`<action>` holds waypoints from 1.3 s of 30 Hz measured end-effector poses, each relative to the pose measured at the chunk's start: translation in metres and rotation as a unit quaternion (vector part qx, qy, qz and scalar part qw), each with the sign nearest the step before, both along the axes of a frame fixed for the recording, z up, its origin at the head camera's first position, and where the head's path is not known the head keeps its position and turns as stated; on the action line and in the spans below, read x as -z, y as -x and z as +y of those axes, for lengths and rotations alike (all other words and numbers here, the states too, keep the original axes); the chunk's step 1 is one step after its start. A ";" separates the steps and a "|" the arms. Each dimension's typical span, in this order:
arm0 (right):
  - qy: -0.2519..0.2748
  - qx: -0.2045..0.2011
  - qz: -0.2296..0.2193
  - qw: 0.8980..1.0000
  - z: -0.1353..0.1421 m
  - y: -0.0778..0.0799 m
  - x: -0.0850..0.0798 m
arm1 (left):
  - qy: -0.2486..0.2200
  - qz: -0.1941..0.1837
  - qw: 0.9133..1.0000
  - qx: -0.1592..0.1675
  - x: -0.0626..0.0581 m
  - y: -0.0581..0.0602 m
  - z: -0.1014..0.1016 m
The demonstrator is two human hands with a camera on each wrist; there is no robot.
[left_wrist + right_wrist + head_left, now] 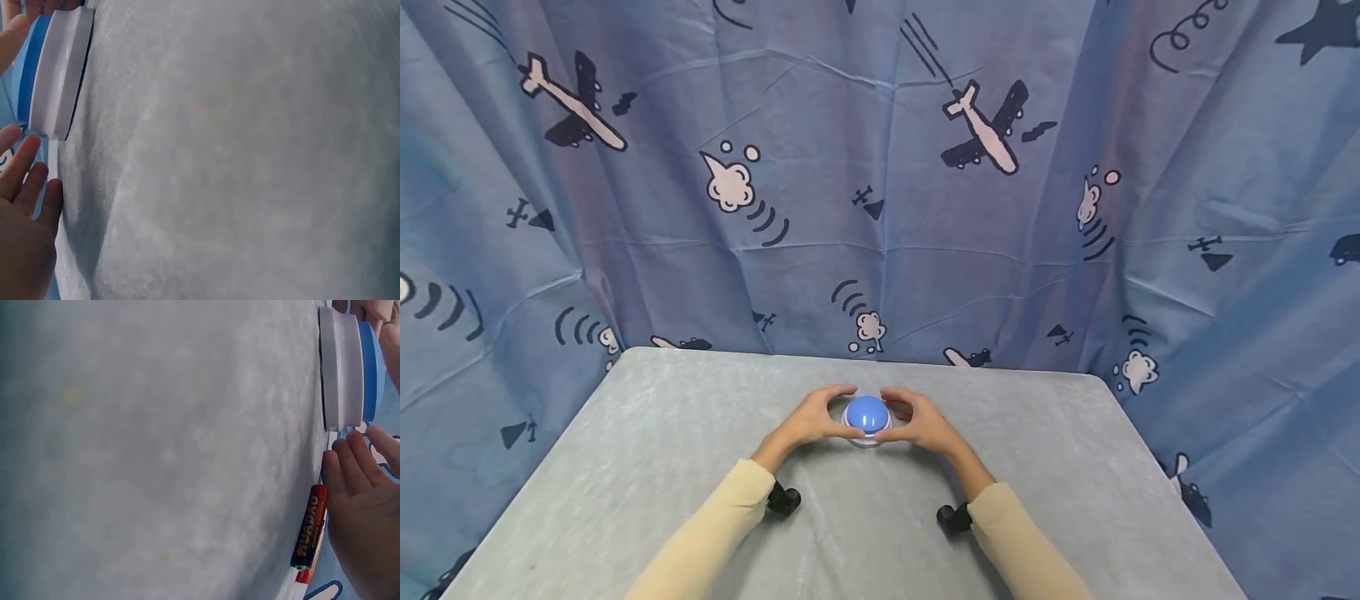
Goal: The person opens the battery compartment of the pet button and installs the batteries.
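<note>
A round push-button light with a blue dome and white base [867, 414] sits on the table between the two hands. My left hand [812, 417] curves loosely about its left side, thumb in front and fingers behind. Opposite it, my right hand [922, 422] curves about the right side the same way. In the wrist views, the fingers of the left hand [25, 219] and right hand [362, 512] extend close to the white base [341, 369]; firm contact is not evident. Beside the right hand lie a red and black battery [310, 528] and another battery [304, 575] partly behind it.
A grey cloth-like surface covers the table [647, 467]. Behind and at both sides hangs a blue curtain [820, 208] printed with planes. Black wrist cameras stick out at the left wrist [784, 500] and right wrist [954, 520].
</note>
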State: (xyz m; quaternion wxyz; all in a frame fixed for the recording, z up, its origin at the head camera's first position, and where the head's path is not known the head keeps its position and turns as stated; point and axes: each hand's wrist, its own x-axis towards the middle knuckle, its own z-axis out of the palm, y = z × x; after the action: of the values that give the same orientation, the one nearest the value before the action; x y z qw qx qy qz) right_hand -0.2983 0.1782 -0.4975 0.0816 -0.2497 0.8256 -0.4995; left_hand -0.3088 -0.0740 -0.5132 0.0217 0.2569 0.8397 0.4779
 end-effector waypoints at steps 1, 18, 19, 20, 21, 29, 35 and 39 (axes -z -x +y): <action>0.001 0.000 0.002 1.000 -0.001 0.000 0.000 | 0.004 0.003 1.000 0.001 0.000 0.000 0.001; 0.042 -0.017 0.009 0.999 -0.005 0.002 0.007 | -0.064 -0.028 0.997 0.018 -0.001 -0.006 0.001; 0.050 -0.018 0.003 0.999 -0.005 0.001 0.006 | -0.075 -0.035 0.996 0.018 -0.001 -0.007 0.001; 0.058 -0.019 -0.003 0.998 -0.005 0.000 0.006 | -0.084 -0.041 0.995 0.017 -0.001 -0.008 0.001; 0.066 -0.020 -0.009 0.998 -0.005 0.000 0.005 | -0.093 -0.047 0.994 0.016 -0.002 -0.008 0.001; 0.088 -0.028 -0.007 0.996 -0.004 -0.007 -0.001 | -0.137 -0.069 0.988 0.016 -0.005 -0.020 0.004; 0.090 -0.022 -0.001 0.996 0.001 -0.013 0.000 | -0.139 -0.057 0.988 0.022 -0.007 -0.028 0.007; 0.097 -0.022 0.000 0.995 0.003 -0.019 -0.004 | -0.151 -0.053 0.986 0.035 -0.011 -0.034 0.007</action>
State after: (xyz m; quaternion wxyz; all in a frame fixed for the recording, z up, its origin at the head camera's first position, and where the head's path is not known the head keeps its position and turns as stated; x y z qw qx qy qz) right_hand -0.2793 0.1812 -0.4934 0.0680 -0.2750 0.7673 -0.5753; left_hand -0.2746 -0.0666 -0.5023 0.0443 0.2608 0.7457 0.6115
